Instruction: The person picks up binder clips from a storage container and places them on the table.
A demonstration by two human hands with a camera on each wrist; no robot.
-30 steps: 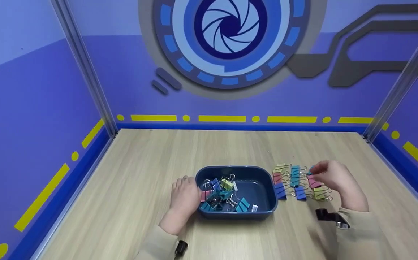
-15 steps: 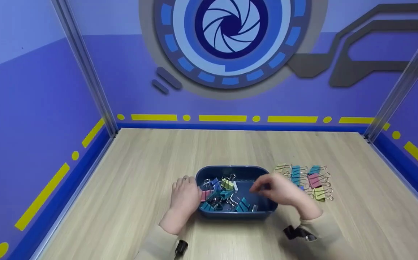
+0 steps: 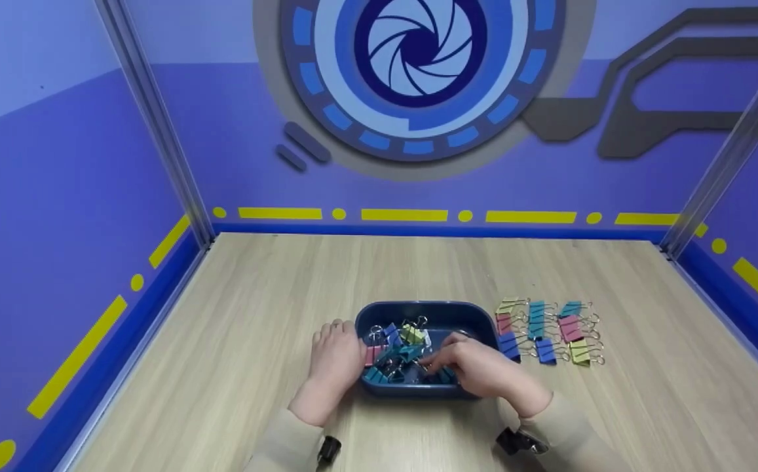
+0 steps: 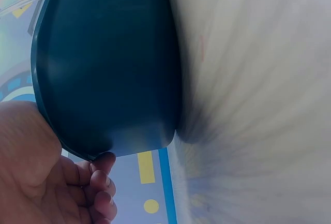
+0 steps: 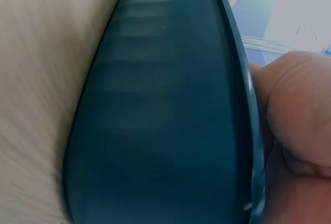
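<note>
From above, the head view faces forward and down across the wood-grain table point(image 3: 254, 282); both wrist views, close and sideways, share the navy bin's near wall point(image 4: 114, 69).

Right hand point(image 3: 483, 368): now reaches into the tray point(image 3: 411, 392), toward the heaped clips point(image 3: 409, 354); one second ago beside the laid-out clips point(image 3: 536, 321), half a second ago over the tray's right end. Teal clip point(image 3: 570, 309), far end of right column: now free of the fingers. Pink clip point(image 3: 505, 324), left column: uncovered again. Loose teal clip point(image 3: 447, 375), tray front: now partly hidden.
</note>
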